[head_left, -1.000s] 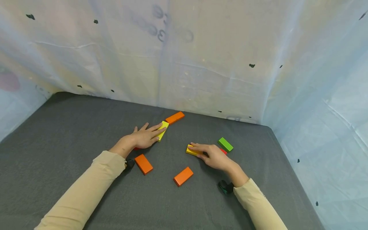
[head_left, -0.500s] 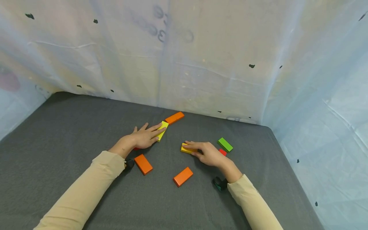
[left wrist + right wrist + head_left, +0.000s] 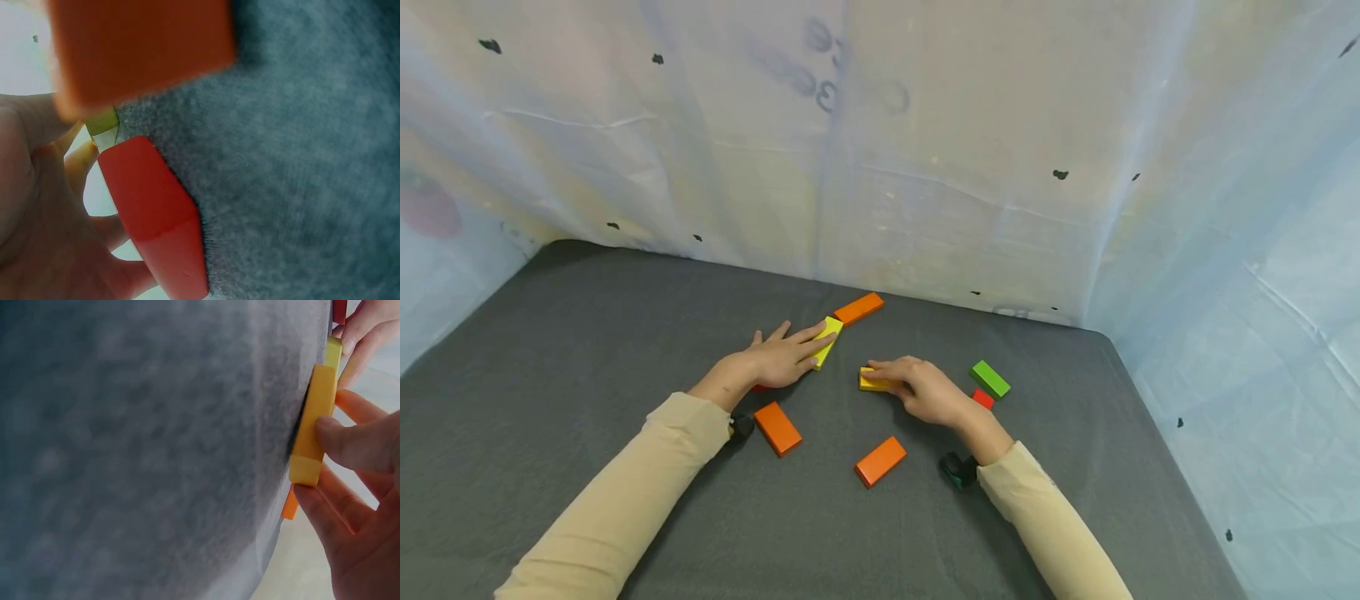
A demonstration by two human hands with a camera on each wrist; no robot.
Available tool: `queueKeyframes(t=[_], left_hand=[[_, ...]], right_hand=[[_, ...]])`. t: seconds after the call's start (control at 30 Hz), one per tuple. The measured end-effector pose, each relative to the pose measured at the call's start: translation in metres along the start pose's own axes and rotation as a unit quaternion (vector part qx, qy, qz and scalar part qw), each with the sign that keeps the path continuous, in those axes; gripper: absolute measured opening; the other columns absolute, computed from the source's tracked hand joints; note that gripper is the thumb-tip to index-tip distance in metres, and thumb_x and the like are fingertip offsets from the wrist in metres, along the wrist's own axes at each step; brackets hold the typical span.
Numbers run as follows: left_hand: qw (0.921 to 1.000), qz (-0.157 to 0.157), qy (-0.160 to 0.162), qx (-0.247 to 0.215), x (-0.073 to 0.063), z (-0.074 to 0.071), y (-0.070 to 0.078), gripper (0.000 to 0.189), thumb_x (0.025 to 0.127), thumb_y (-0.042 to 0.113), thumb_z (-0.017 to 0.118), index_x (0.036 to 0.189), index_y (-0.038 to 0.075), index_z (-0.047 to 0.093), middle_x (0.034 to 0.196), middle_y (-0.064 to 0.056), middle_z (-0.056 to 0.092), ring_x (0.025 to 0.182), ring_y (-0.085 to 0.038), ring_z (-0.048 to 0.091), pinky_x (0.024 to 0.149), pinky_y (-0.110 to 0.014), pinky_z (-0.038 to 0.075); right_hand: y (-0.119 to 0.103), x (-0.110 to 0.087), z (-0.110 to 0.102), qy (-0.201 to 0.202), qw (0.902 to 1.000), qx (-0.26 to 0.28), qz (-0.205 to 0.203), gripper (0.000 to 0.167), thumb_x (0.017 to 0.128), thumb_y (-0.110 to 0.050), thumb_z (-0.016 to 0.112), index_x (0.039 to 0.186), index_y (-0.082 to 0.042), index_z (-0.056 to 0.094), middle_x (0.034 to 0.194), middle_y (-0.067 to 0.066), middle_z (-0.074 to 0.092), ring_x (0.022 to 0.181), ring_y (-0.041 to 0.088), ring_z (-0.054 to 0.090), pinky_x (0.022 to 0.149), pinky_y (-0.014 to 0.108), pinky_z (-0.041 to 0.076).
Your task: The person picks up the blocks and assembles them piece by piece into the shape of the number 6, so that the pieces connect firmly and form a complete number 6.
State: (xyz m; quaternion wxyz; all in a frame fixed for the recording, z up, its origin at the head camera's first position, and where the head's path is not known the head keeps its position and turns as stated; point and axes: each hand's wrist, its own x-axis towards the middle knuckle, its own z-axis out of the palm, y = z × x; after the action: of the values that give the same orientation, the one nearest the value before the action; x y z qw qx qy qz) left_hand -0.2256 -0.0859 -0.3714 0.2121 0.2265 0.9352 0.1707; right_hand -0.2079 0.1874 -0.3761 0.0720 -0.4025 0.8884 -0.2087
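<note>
My left hand (image 3: 772, 362) rests with spread, fairly straight fingers on a lemon-yellow block (image 3: 823, 354). That block's far end meets or nearly meets an orange block (image 3: 859, 308). Beneath the same hand lies a red block (image 3: 156, 194), mostly hidden in the head view. To the right, my right hand (image 3: 925, 393) pinches a deeper yellow block (image 3: 311, 425); the right wrist view shows the thumb on its near face and fingers at its end and behind. This block lies close to the table, a short gap from the lemon-yellow one in the head view.
Two more orange blocks lie nearer me, one (image 3: 777, 429) by the left wrist and one (image 3: 881, 461) toward the middle. Right of my right hand are a green block (image 3: 990, 379) and a red block (image 3: 982, 399). Pale sheeting (image 3: 925, 208) walls the grey table (image 3: 647, 333).
My right hand has moved left and slightly away from me with the deeper yellow block, uncovering more of the red block on the right. The left hand stays put.
</note>
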Motion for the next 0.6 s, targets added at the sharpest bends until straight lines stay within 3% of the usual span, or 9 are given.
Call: queueKeyframes(t=[0.27,0.5,0.6], left_hand=[[1.0,0.001,-0.002,0.004,0.0,-0.001,0.001,0.053,0.106,0.029,0.033,0.156,0.022,0.016,0.163,-0.005,0.003,0.143,-0.05,0.0,0.107,-0.074,0.001],[1.0,-0.003,-0.001,0.009,0.001,0.001,0.0,0.053,0.106,0.029,0.033,0.156,0.023,0.016,0.163,-0.005,0.003,0.144,-0.05,0.0,0.107,-0.074,0.002],[0.9999,-0.002,-0.001,0.01,0.001,0.001,0.0,0.053,0.106,0.03,0.033,0.156,0.023,0.015,0.163,-0.004,0.002,0.144,-0.05,0.0,0.107,-0.074,0.002]], right_hand=[[-0.004,0.014,0.003,0.003,0.9999,0.003,-0.013,0.043,0.094,0.006,0.052,0.132,-0.012,0.06,0.143,0.007,0.051,0.122,0.023,0.054,0.09,0.037,0.049],[-0.008,0.029,0.005,-0.014,0.9995,0.005,-0.027,0.043,0.096,0.005,0.051,0.134,-0.013,0.058,0.143,0.008,0.051,0.124,0.023,0.053,0.097,0.039,0.047],[-0.01,0.035,0.006,-0.022,0.9994,0.013,-0.022,0.044,0.095,0.006,0.05,0.134,-0.013,0.058,0.143,0.008,0.051,0.111,0.021,0.059,0.085,0.033,0.05]])
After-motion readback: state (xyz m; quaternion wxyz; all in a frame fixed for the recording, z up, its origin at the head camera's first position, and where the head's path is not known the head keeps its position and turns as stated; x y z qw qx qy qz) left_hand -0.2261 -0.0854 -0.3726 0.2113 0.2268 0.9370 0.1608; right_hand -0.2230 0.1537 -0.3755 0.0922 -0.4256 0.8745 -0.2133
